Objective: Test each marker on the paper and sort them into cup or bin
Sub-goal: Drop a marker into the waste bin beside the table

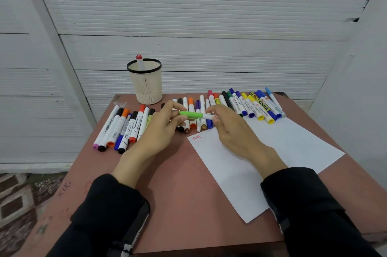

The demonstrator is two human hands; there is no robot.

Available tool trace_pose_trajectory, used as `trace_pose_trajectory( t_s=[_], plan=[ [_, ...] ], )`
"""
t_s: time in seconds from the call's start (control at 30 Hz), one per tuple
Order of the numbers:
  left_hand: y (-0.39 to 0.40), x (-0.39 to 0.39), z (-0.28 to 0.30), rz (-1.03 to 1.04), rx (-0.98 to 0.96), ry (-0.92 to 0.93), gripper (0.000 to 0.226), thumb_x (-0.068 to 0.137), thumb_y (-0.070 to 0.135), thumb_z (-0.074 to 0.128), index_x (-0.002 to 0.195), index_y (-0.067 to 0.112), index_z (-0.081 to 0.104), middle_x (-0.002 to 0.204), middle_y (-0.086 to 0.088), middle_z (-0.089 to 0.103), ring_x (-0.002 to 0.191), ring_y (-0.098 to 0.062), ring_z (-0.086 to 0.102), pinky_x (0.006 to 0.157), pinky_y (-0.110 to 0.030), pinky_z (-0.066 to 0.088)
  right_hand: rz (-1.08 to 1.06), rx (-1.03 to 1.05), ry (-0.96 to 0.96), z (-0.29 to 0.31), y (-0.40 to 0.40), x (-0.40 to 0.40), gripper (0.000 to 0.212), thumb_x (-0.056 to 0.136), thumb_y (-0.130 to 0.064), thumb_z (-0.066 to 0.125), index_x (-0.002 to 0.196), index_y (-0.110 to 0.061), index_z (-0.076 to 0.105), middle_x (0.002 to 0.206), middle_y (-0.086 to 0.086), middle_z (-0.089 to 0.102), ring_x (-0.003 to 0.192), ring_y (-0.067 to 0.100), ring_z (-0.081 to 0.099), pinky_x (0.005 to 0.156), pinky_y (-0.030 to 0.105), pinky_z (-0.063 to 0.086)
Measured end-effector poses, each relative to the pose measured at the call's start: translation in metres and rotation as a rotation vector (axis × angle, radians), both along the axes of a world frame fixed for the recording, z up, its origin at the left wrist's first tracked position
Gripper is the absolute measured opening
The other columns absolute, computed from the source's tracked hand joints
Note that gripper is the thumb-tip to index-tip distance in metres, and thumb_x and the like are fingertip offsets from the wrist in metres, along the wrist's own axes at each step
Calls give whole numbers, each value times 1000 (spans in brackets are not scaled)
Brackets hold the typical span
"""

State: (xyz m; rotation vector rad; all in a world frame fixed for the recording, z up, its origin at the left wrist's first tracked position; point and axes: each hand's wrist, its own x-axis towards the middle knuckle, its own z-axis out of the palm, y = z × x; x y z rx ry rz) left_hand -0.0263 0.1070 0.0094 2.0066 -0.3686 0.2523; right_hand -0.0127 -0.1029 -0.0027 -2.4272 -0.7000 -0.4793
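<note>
Black sleeves (109, 210) reach over the reddish-brown table (178, 204) and white paper sheet (272, 152) — left hand (159, 129) and right hand (232, 129) pinch a light-green-capped white marker (195, 114) level above the marker row (240, 103), near the cream mesh cup (146, 85).

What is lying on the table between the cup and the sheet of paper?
In the head view, a row of capped markers lies between the cup and paper.
</note>
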Motion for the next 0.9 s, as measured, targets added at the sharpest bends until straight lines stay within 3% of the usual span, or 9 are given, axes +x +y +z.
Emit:
trace_pose_trajectory(
  t_s=[0.07, 0.17, 0.27, 0.5, 0.57, 0.67, 0.73, 0.9],
  plan=[
    [1, 1, 0, 35, 13, -24, 4, 94, 16, 58, 97, 17, 55, 89, 9, 71, 82, 2, 64, 73, -10, 46, 1, -34, -13, -2, 3, -3, 32, 102, -31, 42, 133, -22, 48, 116, -2, 58, 98, 14, 55, 80, 28, 46],
    [0, 2, 0, 82, 31, -102, 5, 87, 14, 68, 90, 12, 65, 88, 5, 68, 77, 1, 59, 67, -9, 43, -75, -199, -141, -5, 8, -4, 42, 99, -53, 35, 131, -32, 52, 96, -6, 63, 82, 12, 58, 62, 28, 47],
    [0, 3, -2, 81, 9, -110, 6, 84, 13, 71, 89, 11, 68, 89, 2, 68, 79, -4, 59, 70, -11, 45, -114, -220, -288, -2, 10, -4, 37, 100, -50, 34, 117, -31, 61, 77, -6, 66, 62, 13, 59, 46, 28, 38],
    [-2, 1, -4, 49, 62, -97, 11, 83, 13, 72, 83, 24, 69, 83, 9, 68, 79, -6, 61, 73, -10, 45, -107, -296, -363, -3, 9, -8, 29, 102, -39, 34, 94, -23, 57, 62, -6, 54, 48, 15, 45, 42, 29, 27],
    [-2, 2, -4, 54, 62, -95, 9, 83, 13, 72, 84, 22, 69, 84, 8, 67, 80, -6, 60, 73, -10, 44, -108, -284, -331, -2, 11, -10, 26, 102, -37, 37, 96, -22, 57, 65, -7, 55, 51, 15, 46, 44, 28, 26],
    [0, 3, -2, 99, 34, -111, 5, 84, 11, 70, 86, 15, 69, 88, 4, 69, 83, -6, 60, 73, -10, 44, -89, -187, -167, 5, 10, -9, 30, 102, -41, 38, 119, -23, 56, 87, -8, 61, 73, 13, 54, 54, 29, 34],
    [3, 4, 0, 168, 3, -154, 5, 85, 9, 69, 87, 14, 67, 88, 4, 69, 83, -5, 60, 72, -12, 46, -108, -126, -98, 9, 4, -4, 34, 102, -40, 40, 129, -24, 51, 89, -8, 56, 76, 13, 51, 58, 27, 33],
    [7, 5, 0, 230, 65, -192, 8, 90, 13, 65, 93, 20, 63, 90, 13, 65, 84, -5, 59, 72, -15, 46, -17, 226, 138, 8, -10, 4, 15, 99, -24, 54, 108, -19, 64, 79, -13, 56, 67, 2, 50, 60, 14, 36]
  ],
)
